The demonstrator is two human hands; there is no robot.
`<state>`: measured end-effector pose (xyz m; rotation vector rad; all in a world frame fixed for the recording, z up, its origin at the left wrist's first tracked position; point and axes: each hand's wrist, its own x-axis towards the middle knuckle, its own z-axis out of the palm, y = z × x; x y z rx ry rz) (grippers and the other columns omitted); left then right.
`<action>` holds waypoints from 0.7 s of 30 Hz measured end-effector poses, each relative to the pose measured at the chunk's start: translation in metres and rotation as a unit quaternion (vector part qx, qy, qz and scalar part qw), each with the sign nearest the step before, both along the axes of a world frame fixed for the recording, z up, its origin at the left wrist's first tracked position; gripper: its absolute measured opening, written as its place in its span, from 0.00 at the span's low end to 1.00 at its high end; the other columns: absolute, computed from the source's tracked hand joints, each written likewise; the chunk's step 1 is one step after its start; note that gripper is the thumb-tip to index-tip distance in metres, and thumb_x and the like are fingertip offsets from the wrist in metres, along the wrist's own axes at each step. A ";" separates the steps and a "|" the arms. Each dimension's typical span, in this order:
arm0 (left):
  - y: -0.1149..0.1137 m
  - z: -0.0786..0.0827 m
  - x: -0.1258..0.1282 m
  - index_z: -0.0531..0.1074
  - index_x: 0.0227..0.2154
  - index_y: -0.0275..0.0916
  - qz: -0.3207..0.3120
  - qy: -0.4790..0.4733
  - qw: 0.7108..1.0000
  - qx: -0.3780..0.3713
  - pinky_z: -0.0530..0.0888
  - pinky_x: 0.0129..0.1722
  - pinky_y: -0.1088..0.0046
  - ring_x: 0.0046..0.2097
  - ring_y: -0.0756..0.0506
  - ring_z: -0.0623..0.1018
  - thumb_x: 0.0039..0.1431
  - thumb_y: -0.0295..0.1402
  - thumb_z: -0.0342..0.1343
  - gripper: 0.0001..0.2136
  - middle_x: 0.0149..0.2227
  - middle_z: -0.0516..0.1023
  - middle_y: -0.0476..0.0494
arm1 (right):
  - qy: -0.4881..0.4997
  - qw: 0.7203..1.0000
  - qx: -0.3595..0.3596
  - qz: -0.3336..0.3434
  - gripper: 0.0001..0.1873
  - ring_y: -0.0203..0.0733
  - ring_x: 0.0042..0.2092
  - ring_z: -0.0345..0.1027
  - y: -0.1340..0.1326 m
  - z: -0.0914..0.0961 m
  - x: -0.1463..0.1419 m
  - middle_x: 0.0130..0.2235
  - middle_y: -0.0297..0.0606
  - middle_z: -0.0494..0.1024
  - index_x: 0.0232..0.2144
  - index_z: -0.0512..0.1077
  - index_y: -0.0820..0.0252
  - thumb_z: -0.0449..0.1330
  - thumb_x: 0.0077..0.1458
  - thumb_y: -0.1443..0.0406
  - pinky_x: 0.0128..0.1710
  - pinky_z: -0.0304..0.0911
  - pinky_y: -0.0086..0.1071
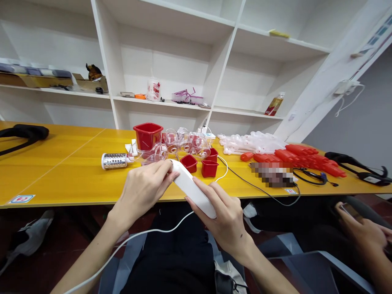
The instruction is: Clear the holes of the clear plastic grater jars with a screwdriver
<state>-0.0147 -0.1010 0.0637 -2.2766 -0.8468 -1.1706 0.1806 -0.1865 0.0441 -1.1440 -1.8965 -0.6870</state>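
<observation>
Left hand seemingly pinches the white device at its far end; right hand grips the near end. Keep it braced.

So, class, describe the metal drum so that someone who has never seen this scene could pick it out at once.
Find the yellow table below the white shelves. Beyond the left hand, to the left of the big red tub, the drum lies on its side. Its shiny metal wall, dotted with holes, sets it apart from the red tub and the clear plastic parts nearby.
</observation>
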 end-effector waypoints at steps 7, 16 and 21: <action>-0.007 -0.005 0.011 0.68 0.32 0.40 0.028 -0.059 0.998 0.008 0.59 0.24 0.71 0.26 0.48 0.74 0.72 0.39 0.49 0.12 0.25 0.76 0.47 | 0.011 1.000 0.010 -0.023 0.19 0.36 0.29 0.72 -0.006 0.000 -0.007 0.37 0.42 0.79 0.56 0.68 0.62 0.58 0.66 0.61 0.25 0.61 0.28; -0.001 -0.003 0.005 0.67 0.32 0.40 -0.142 -0.089 0.986 0.003 0.68 0.27 0.75 0.26 0.52 0.73 0.70 0.31 0.51 0.08 0.26 0.73 0.51 | 0.369 0.717 -0.491 0.329 0.35 0.30 0.27 0.62 -0.004 0.004 -0.004 0.39 0.39 0.79 0.66 0.47 0.55 0.56 0.65 0.53 0.28 0.61 0.25; -0.004 0.000 0.000 0.69 0.43 0.41 -0.167 -0.328 0.929 -0.038 0.75 0.39 0.70 0.39 0.47 0.75 0.65 0.37 0.57 0.08 0.41 0.74 0.44 | 0.460 0.578 -0.475 0.479 0.34 0.26 0.25 0.60 0.027 -0.011 -0.006 0.35 0.33 0.76 0.60 0.53 0.56 0.65 0.59 0.57 0.31 0.59 0.25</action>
